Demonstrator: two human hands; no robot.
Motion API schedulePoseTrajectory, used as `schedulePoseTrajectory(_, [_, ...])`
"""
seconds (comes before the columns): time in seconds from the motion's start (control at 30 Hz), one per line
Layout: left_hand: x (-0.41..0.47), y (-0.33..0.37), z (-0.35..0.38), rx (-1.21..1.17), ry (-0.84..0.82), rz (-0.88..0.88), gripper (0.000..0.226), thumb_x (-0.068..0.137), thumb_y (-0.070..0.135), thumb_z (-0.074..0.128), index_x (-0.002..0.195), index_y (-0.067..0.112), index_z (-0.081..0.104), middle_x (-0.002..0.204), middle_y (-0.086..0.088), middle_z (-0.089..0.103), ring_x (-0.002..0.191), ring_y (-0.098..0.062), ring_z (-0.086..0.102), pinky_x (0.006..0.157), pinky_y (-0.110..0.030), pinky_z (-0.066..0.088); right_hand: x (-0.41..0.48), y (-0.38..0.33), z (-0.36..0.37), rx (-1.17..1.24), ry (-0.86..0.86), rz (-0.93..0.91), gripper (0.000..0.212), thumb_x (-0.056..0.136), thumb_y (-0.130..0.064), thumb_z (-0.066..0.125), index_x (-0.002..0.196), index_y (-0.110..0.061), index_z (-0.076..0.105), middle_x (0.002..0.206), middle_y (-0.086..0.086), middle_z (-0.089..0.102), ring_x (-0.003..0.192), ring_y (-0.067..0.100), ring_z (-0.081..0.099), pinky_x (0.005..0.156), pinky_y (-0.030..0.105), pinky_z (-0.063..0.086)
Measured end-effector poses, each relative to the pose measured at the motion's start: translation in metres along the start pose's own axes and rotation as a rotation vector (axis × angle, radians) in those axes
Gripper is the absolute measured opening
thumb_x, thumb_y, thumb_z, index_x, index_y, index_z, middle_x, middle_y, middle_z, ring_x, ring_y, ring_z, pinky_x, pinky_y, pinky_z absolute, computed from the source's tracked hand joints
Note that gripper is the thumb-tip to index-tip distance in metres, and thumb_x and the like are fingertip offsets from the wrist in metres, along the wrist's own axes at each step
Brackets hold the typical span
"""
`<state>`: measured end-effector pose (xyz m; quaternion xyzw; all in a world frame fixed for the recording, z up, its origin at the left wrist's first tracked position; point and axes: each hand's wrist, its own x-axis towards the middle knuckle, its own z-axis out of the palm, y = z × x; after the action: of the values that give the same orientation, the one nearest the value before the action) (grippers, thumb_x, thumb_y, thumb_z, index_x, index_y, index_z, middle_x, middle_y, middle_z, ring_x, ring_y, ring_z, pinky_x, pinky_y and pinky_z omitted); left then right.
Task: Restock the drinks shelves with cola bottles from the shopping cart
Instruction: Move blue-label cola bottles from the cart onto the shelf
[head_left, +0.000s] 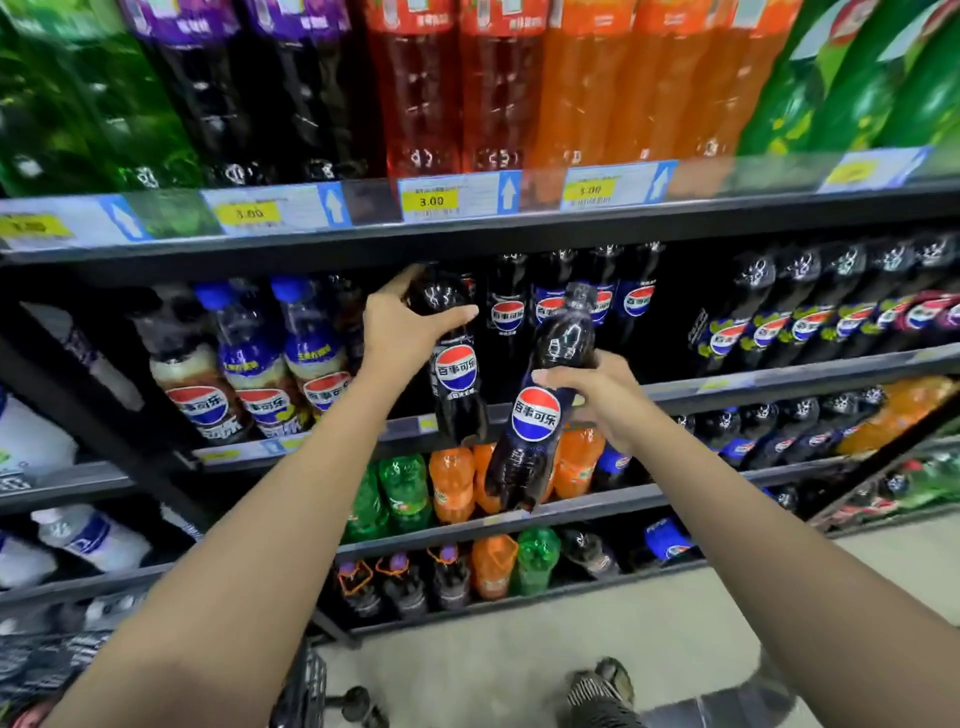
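Cola bottle in left hand, gripped round its shoulder, base at the middle shelf edge. Second bottle in right hand, held mid-body, tilted, just in front. Full, likely heavy; smooth plastic may slip, so grip the waist.

In the top row stand big bottles: green bottles at the left end, then purple-label bottles, red bottles and orange bottles. Just below them are price tags with yellow fields that read 3.00. Lower down, small green bottles stand just beside small orange bottles. At the bottom are a pale floor and a striped shoe.
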<state>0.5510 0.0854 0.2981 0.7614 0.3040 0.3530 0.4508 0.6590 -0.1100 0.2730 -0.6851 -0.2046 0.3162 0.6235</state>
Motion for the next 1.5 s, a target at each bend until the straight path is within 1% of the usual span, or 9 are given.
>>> schedulePoseTrajectory(0.13, [0.018,0.002,0.01,-0.045,0.027,0.012,0.05,0.059,0.034,0.091,0.1,0.013,0.071,0.098,0.004,0.072,0.092,-0.005,0.068,0.089,-0.031,0.055,0.031,-0.006,-0.006,-0.028,-0.082,0.018,0.02,0.075,-0.011,0.077,0.092,-0.013,0.067,0.083,0.002,0.074,0.085,0.021,0.069,0.076,0.037,0.056])
schedulePoseTrajectory(0.43, [0.021,-0.019,0.017,0.076,-0.004,-0.001,0.071,0.061,0.03,0.09,0.123,0.008,0.061,0.12,-0.005,0.066,0.114,-0.016,0.06,0.102,-0.032,0.046,0.058,-0.023,0.002,0.015,-0.173,0.005,0.015,0.077,-0.008,0.074,0.09,-0.013,0.069,0.09,0.004,0.074,0.09,0.022,0.069,0.081,0.039,0.055])
schedulePoseTrajectory(0.57, [0.013,-0.027,0.0,0.002,0.026,-0.106,0.095,0.069,0.022,0.086,0.147,0.006,0.034,0.148,-0.009,0.042,0.138,-0.017,0.036,0.107,-0.019,0.027,0.059,-0.023,0.007,0.083,-0.102,-0.004,0.014,0.078,-0.009,0.074,0.09,-0.013,0.068,0.094,0.005,0.073,0.094,0.023,0.069,0.084,0.041,0.055])
schedulePoseTrajectory(0.77, [0.009,-0.035,-0.021,0.032,-0.088,-0.071,0.098,0.067,0.018,0.087,0.147,0.005,0.032,0.15,-0.008,0.039,0.14,-0.016,0.033,0.117,-0.031,0.024,0.064,-0.023,0.029,0.212,0.121,-0.064,0.035,0.073,-0.014,0.079,0.105,-0.009,0.066,0.101,0.006,0.073,0.097,0.023,0.069,0.087,0.042,0.056])
schedulePoseTrajectory(0.83, [0.007,-0.037,-0.023,0.037,-0.071,-0.061,0.096,0.069,0.017,0.085,0.148,0.006,0.031,0.15,-0.007,0.038,0.14,-0.016,0.032,0.115,-0.026,0.023,0.064,-0.022,0.035,0.126,0.188,-0.15,0.048,0.064,-0.024,0.084,0.106,-0.012,0.065,0.102,0.003,0.073,0.097,0.02,0.069,0.088,0.039,0.055])
schedulePoseTrajectory(0.97, [0.006,-0.039,-0.027,0.092,-0.073,-0.043,0.095,0.072,0.022,0.084,0.149,0.012,0.03,0.152,-0.004,0.038,0.14,-0.016,0.032,0.108,-0.021,0.025,0.062,-0.022,0.048,-0.124,0.235,-0.282,0.046,0.067,-0.023,0.085,0.106,-0.016,0.061,0.099,-0.004,0.069,0.094,0.009,0.065,0.085,0.026,0.051])
schedulePoseTrajectory(1.17, [0.0,-0.04,-0.028,0.147,-0.074,-0.071,0.093,0.073,0.034,0.082,0.149,0.019,0.03,0.15,-0.002,0.041,0.139,-0.02,0.036,0.11,-0.031,0.034,0.067,0.001,0.063,-0.209,0.139,-0.232,0.06,0.069,-0.026,0.084,0.121,-0.015,0.055,0.113,-0.003,0.066,0.104,0.011,0.061,0.093,0.029,0.048])
schedulePoseTrajectory(1.3, [-0.003,-0.041,-0.027,0.109,-0.066,-0.072,0.092,0.074,0.033,0.081,0.149,0.019,0.03,0.151,-0.002,0.04,0.139,-0.018,0.035,0.107,-0.025,0.03,0.073,0.002,0.055,-0.166,0.024,-0.191,0.055,0.072,-0.017,0.083,0.12,-0.014,0.056,0.107,-0.006,0.068,0.099,0.006,0.064,0.087,0.023,0.05])
schedulePoseTrajectory(1.5, [-0.003,-0.039,-0.024,0.11,-0.048,-0.097,0.092,0.075,0.033,0.08,0.15,0.021,0.029,0.152,-0.001,0.037,0.14,-0.02,0.033,0.107,-0.027,0.03,0.085,0.0,0.04,-0.223,-0.042,-0.16,0.048,0.072,-0.017,0.083,0.114,-0.016,0.059,0.105,-0.005,0.069,0.1,0.012,0.065,0.095,0.036,0.051])
